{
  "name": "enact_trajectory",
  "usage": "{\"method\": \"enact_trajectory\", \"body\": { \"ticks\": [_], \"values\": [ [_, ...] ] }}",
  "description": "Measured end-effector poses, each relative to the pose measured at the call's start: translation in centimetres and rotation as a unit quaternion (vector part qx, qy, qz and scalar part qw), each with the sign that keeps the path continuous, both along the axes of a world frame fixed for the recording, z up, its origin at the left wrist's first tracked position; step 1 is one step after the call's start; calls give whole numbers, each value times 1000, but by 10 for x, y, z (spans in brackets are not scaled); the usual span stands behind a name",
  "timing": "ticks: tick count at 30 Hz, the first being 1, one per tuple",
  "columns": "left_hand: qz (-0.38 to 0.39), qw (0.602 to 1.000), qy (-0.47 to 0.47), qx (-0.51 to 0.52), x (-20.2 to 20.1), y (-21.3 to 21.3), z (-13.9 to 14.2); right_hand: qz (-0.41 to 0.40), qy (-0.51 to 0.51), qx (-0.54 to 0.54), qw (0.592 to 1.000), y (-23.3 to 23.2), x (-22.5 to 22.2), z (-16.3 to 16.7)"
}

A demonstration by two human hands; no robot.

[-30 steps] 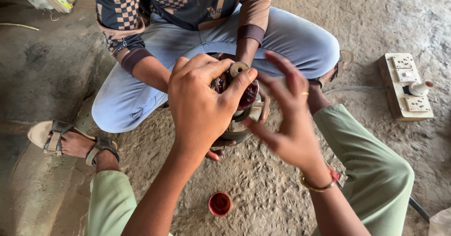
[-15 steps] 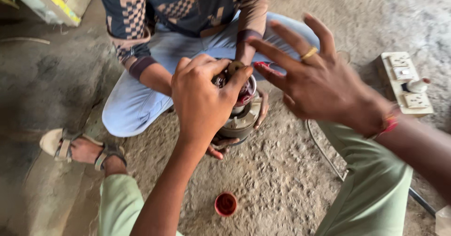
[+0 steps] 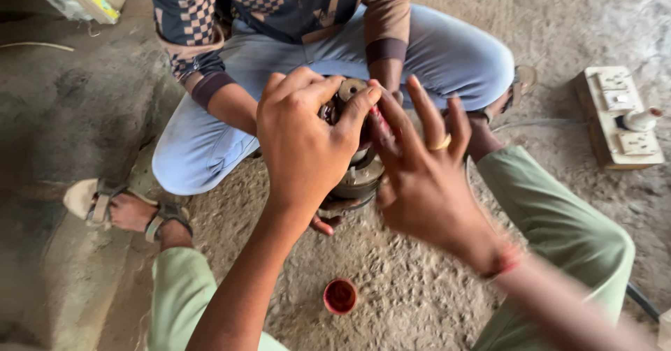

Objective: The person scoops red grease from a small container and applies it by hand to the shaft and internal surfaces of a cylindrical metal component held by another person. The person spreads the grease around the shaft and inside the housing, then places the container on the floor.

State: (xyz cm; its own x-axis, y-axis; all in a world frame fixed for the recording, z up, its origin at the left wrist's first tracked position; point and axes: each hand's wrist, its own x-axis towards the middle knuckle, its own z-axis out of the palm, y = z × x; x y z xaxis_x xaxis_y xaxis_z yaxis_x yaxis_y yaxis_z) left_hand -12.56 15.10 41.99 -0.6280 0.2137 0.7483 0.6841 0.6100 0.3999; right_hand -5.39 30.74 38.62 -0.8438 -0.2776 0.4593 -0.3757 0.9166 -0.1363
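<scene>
Left hand fingers grasp the metal motor part; right hand, at three o'clock, touches it with fingers released.

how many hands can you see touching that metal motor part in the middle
2 for certain: the left hand grips the top of the metal part, and the right hand presses against its right side. The seated person's hands are hidden behind them, so more may be touching.

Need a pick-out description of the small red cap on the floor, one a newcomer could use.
Start at the round metal motor part that both hands grip. Drop straight toward the camera, onto the sandy floor between the green-trousered knees. The red cap lies there alone: small, round, open side up, the only red thing on the ground.
</scene>
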Motion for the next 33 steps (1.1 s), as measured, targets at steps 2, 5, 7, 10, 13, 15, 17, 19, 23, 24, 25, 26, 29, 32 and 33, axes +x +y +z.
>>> {"method": "enact_trajectory", "body": {
  "ticks": [2,5,7,10,13,15,17,19,23,24,25,26,29,32,33],
  "values": [
    [6,1000,-4,-12,0,-4,2,32,14,146,989,22,-6,15],
    [24,999,25,-34,-2,-3,7,44,67,241,967,44,-27,35],
    [37,998,25,-43,-1,0,9,28,-34,158,986,47,-27,42],
    [45,998,12,-38,-1,2,13,98,5,-162,982,33,-11,37],
    [34,999,2,-29,1,1,11,88,-12,-271,959,5,11,15],
    [28,999,8,-22,2,-1,7,1,12,-240,971,-23,14,-3],
    [10,1000,-10,-17,2,-3,2,-57,25,-195,979,-36,14,-12],
    [8,1000,-13,-10,2,-5,-3,-70,19,-135,988,-36,12,-13],
    [22,1000,7,-15,0,-11,-2,-21,21,188,982,4,-2,2],
    [23,1000,8,-16,1,-11,-1,-2,37,244,969,22,-10,8],
    [26,999,8,-22,2,-11,1,16,52,300,952,36,-12,12],
    [26,999,12,-29,5,-11,2,14,57,285,957,44,-9,12],
    [14,999,47,7,5,-5,6,-17,78,153,985,57,-5,13],
    [54,998,17,-10,10,-6,6,26,15,-140,990,43,21,11],
    [51,998,10,-29,10,-6,6,48,13,-203,978,30,22,9]
  ]
}}
